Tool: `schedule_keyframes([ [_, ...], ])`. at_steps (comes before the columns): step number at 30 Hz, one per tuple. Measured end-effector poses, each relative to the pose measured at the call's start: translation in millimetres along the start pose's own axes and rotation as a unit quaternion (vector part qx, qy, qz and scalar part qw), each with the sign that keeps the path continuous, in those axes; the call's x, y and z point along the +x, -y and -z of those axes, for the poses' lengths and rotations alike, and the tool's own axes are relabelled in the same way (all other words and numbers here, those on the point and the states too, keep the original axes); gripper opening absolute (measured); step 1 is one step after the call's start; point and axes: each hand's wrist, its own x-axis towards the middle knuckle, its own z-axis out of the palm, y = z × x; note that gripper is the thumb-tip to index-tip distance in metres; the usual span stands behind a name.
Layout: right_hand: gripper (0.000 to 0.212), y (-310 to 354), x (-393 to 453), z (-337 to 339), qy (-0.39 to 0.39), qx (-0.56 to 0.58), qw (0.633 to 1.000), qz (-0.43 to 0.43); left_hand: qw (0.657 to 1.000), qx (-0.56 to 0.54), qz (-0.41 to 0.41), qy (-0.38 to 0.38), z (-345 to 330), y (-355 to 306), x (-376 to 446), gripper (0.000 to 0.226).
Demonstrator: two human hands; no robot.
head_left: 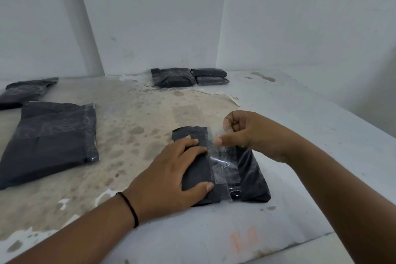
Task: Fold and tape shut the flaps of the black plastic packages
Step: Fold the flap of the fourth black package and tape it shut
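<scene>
A person seals a small black plastic package [216, 165] lying flat near the front edge of a worn, stained white table [310, 126], directly below the camera. The left hand [171, 176] lies spread on the package's folded flap, fingers straight and thumb out along the near side, pressing the film down rather than gripping it. The right hand [248, 133], hovering over the package's far right corner, is curled, with its thumb and fingers pinching the free end of a strip of clear adhesive tape [224, 165]. The strip runs lengthwise down the package over the flap's edge; its near part looks stuck down, while the far end lifts off the film toward the pinching fingers.

The package appears light and soft, its thin film wrinkled and glossy, likely to slide on the smooth tabletop and spring open if the flap is released. It seems best held with a flat palm on the fold, as here, while the tape, flimsy and prone to sticking to itself, is best handled at its very tip and kept taut.

A larger black plastic package with a taped edge [51, 141] lies well apart to the left, another dark package [25, 92] behind it, and a cluster of small black packages [188, 77] sits against the white back wall [150, 17].
</scene>
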Motion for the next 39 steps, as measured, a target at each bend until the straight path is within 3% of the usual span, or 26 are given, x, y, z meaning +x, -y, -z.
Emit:
schedule_keyframes([
  [13, 0.034, -3.0, 9.2, -7.2, -0.091, -0.149, 0.985, 0.003, 0.998, 0.03, -0.046, -0.015, -4.1, 0.0, -3.3, 0.054],
  [19, 0.031, -4.6, 14.7, -11.0, -0.128, -0.253, 0.959, 0.007, 0.997, 0.049, -0.052, 0.001, -2.7, -1.2, -4.2, 0.055],
  [25, 0.033, -11.0, 22.1, -13.7, -0.149, -0.312, 0.938, 0.009, 0.993, 0.035, -0.104, -0.033, -4.7, 0.1, -4.5, 0.046],
  [29, 0.043, -18.2, 27.4, -14.3, -0.192, -0.349, 0.917, -0.006, 0.985, 0.072, -0.148, -0.047, -5.5, -1.0, -2.0, 0.043],
  [34, 0.068, -27.5, 29.5, -4.0, -0.251, -0.385, 0.884, -0.09, 0.982, 0.064, -0.177, -0.029, -5.9, -1.6, 0.2, 0.038],
  [37, 0.048, -23.4, 20.7, 0.0, -0.268, -0.344, 0.9, -0.015, 0.98, 0.066, -0.188, -0.027, -6.1, -1.6, -0.9, 0.033],
  [39, 0.035, -16.0, 8.1, -0.8, -0.218, -0.348, 0.91, 0.059, 0.979, 0.065, -0.191, -0.028, -5.4, -2.6, -1.0, 0.031],
])
